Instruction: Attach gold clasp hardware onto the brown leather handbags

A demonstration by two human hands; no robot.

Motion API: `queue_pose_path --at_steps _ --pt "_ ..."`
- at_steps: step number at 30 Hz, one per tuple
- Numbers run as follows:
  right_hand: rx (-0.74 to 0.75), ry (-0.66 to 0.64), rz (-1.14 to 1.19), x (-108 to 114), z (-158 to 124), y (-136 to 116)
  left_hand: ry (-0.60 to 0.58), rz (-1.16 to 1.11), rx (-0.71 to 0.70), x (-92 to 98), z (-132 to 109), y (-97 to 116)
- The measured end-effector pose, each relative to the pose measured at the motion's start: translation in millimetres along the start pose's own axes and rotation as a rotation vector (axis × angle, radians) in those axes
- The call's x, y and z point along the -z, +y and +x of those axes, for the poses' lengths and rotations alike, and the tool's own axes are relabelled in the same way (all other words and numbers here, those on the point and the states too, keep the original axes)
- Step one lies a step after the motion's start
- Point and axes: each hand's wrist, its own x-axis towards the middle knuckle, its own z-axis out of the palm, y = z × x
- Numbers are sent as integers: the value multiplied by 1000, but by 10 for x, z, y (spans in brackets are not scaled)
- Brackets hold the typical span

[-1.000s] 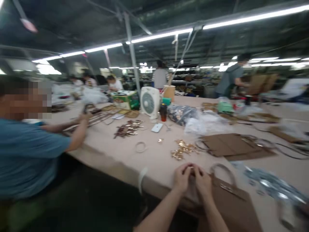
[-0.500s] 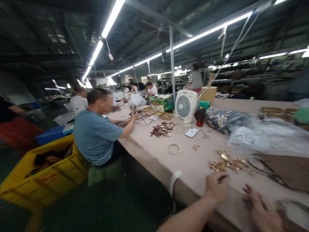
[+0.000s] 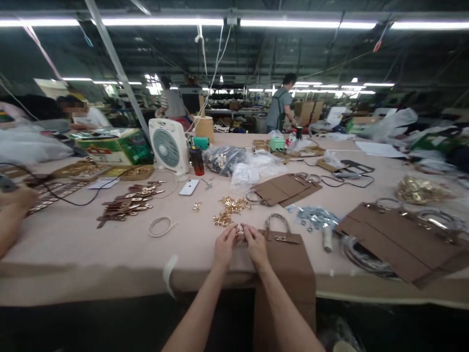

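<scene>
Both forearms reach forward — fingers bent close together, seemingly pinching.

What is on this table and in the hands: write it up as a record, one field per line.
Left hand: fingers closed on a small metal piece
Right hand: fingers on the same piece
Just beyond the hands: pile of gold metal parts
Beside the right hand: brown bag piece, hanging over the edge of the table
Left of the pile: white phone, brown straps
Farther back: fan, dark cup
Far left: another person's hand
Unclear: exact shape of the held piece
</scene>
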Motion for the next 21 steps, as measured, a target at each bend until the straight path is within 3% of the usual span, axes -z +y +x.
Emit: queue_pose_path --at_steps 7,13,21 --pt "-21 -41 38 -33 10 -23 -2 31 -28 57 9 -27" --pt "-19 -22 25 -26 -8 -36 -118 138 -93 65 -67 -21" --pt "-9 -48 -4 0 -7 -16 -77 227 -101 60 -80 -21"
